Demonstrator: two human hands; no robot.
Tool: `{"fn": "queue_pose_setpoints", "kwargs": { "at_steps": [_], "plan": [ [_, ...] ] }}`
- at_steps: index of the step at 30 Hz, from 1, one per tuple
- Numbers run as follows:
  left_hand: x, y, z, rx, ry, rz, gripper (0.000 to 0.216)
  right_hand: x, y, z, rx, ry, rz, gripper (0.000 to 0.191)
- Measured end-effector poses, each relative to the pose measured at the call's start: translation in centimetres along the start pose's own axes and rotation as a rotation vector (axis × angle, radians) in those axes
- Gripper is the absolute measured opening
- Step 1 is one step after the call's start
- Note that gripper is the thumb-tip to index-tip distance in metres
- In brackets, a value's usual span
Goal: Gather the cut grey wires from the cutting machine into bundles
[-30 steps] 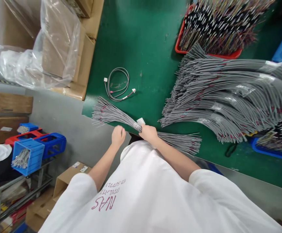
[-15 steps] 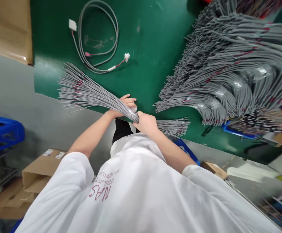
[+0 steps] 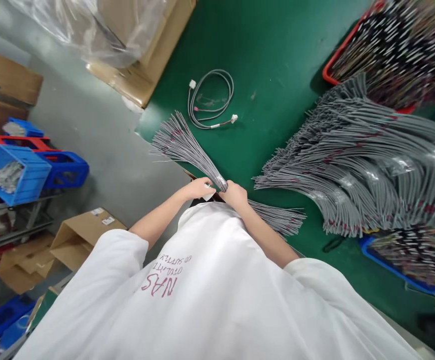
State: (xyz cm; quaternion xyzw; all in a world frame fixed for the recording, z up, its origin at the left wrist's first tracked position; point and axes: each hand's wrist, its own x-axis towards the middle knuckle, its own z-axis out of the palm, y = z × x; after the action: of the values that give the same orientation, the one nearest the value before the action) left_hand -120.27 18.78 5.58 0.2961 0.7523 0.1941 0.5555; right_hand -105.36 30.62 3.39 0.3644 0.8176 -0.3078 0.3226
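Note:
My right hand (image 3: 235,195) is wrapped round a bundle of grey cables (image 3: 202,157) close to its clear-taped middle. One end of the bundle fans out to the upper left over the table edge, the other spreads to the right beyond my wrist. Just left of the taped part, my left hand (image 3: 199,189) has its fingers closed on a small white piece (image 3: 209,195); whether it is tape or paper I cannot make out. Above the bundle, a single coiled grey cable (image 3: 229,92) with white connectors lies on the green table (image 3: 270,50).
Many taped grey cable bundles (image 3: 352,165) are heaped on the right. A red bin (image 3: 330,70) and a blue bin (image 3: 390,272) there hold thin wires. A cardboard box (image 3: 157,60) with clear plastic stands upper left. Crates (image 3: 67,170) and an open carton (image 3: 86,235) are off the table's left.
My left hand has come out from under the bundle and drawn to its left side, fingers now closed on the white piece. My right hand keeps its grip. The view has swung leftward.

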Motion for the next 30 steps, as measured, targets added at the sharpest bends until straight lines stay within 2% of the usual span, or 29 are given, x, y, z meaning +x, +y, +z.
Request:
{"fn": "queue_pose_setpoints", "kwargs": {
  "at_steps": [4,6,8,11,16,19,22,25,28,30],
  "plan": [
    [-1.4,2.0,1.4,0.093,0.321,-0.023,0.026,-0.3,0.1,-0.3,-0.002,0.037,-0.03,0.032],
    [-1.0,2.8,2.0,0.169,0.484,0.055,0.023,-0.5,0.1,-0.4,0.004,0.045,-0.037,0.03],
    [0.4,3.7,2.3,0.242,0.584,0.157,0.033,-0.8,0.1,-0.3,0.018,0.052,-0.057,0.031],
    [4.3,5.0,2.9,0.317,0.561,0.223,0.05,-1.1,0.1,-0.3,0.03,0.079,-0.088,0.033],
    [11.0,6.8,4.6,0.472,0.476,0.204,0.043,-1.1,0.4,-0.6,0.038,0.104,-0.067,0.034],
    [12.6,7.0,5.0,0.544,0.498,0.178,0.043,-0.7,0.6,-0.9,0.039,0.106,-0.056,0.033],
    [11.0,5.9,4.4,0.574,0.557,0.169,0.048,-0.3,0.7,-0.9,0.036,0.101,-0.045,0.03],
    [6.1,2.3,3.1,0.576,0.553,0.192,0.048,0.1,0.8,-0.8,0.039,0.086,-0.035,0.03],
    [1.9,-2.4,1.8,0.579,0.404,0.264,0.041,0.4,0.8,-0.7,0.037,0.07,-0.028,0.03],
    [2.0,-4.8,1.1,0.573,0.292,0.338,0.041,0.6,0.8,-0.6,0.026,0.067,-0.021,0.03]
  ]
}}
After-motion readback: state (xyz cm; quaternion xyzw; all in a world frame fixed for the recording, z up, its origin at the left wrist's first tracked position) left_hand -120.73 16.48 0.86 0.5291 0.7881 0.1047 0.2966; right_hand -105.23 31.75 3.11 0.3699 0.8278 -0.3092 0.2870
